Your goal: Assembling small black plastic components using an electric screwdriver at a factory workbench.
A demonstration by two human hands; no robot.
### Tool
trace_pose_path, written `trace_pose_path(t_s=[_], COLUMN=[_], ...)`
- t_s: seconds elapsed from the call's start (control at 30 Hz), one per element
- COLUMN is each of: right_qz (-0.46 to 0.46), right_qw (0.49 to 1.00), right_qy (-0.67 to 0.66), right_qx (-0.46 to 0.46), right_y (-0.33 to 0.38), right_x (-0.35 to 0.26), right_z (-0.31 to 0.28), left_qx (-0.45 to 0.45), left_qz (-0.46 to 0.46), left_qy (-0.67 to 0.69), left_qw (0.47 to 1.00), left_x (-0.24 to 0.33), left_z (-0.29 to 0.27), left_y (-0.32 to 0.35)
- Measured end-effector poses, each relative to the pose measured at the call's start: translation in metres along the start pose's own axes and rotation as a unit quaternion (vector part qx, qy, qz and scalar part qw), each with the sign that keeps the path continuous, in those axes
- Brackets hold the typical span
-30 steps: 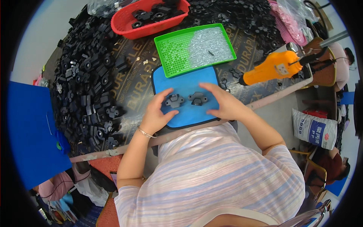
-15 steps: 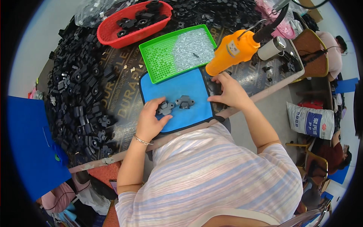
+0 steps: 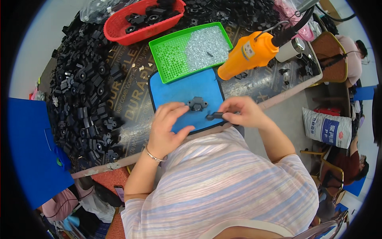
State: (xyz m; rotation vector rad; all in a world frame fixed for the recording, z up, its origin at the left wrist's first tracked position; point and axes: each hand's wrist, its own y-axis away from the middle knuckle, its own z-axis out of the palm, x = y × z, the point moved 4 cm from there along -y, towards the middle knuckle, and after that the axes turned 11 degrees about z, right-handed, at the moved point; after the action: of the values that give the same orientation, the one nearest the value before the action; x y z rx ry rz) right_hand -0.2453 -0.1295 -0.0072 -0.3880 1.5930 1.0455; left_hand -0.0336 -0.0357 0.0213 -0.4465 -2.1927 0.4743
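Note:
A black plastic part with lobed sides (image 3: 197, 103) lies on the blue mat (image 3: 169, 91) in front of me. My left hand (image 3: 167, 127) is just left of it, fingers spread and curved over the mat, with nothing seen in them. Between thumb and fingers, my right hand (image 3: 244, 113) pinches a small, elongated black plastic piece (image 3: 215, 116) low over the mat's near right side. Whatever lies beneath my left palm is hidden.
A green tray (image 3: 159, 61) of small silvery screws overlaps the mat's far edge. Beyond it stands a red basket (image 3: 115, 34) of black parts. An orange power screwdriver (image 3: 246, 55) hangs at the right, near a white bottle (image 3: 288, 51). Heaped black parts (image 3: 85, 95) cover the left.
My right hand has come from beside the screwdriver to the mat, now with a black piece. My left hand has shifted right and nearer; the second lobed part by it no longer shows.

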Motion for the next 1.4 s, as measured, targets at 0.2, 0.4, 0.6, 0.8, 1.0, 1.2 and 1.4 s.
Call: trace_pose_path(t_s=[0.2, 0.4, 0.6, 0.8, 1.0, 1.2, 1.4], right_qz=[0.000, -0.036, 0.057, -0.024, -0.035, -0.011, -0.071], right_qw=[0.999, 0.996, 0.994, 0.973, 0.984, 0.982, 0.953], right_qy=[-0.043, 0.020, -0.011, 0.177, 0.103, 0.114, 0.247], right_qx=[-0.024, 0.077, 0.089, 0.149, 0.144, 0.150, 0.162], right_y=[-0.033, -0.041, -0.038, -0.031, -0.033, -0.034, -0.029], right_x=[-0.001, -0.009, -0.016, -0.013, -0.002, -0.001, -0.012], right_z=[0.035, 0.030, 0.026, 0.011, 0.009, 0.008, 0.018], left_qx=[-0.017, -0.014, -0.019, -0.034, -0.028, -0.032, -0.058], left_qz=[0.009, 0.027, 0.027, -0.014, -0.080, -0.096, -0.096], left_qy=[0.048, -0.043, -0.045, -0.016, -0.010, -0.011, -0.041], left_qw=[0.999, 0.999, 0.998, 0.999, 0.996, 0.995, 0.993], left_x=[-0.009, -0.018, -0.029, -0.032, -0.031, -0.033, -0.029], left_z=[0.017, 0.015, 0.019, 0.024, 0.030, 0.032, 0.027], left_y=[-0.013, -0.023, -0.025, -0.030, -0.030, -0.029, -0.028])
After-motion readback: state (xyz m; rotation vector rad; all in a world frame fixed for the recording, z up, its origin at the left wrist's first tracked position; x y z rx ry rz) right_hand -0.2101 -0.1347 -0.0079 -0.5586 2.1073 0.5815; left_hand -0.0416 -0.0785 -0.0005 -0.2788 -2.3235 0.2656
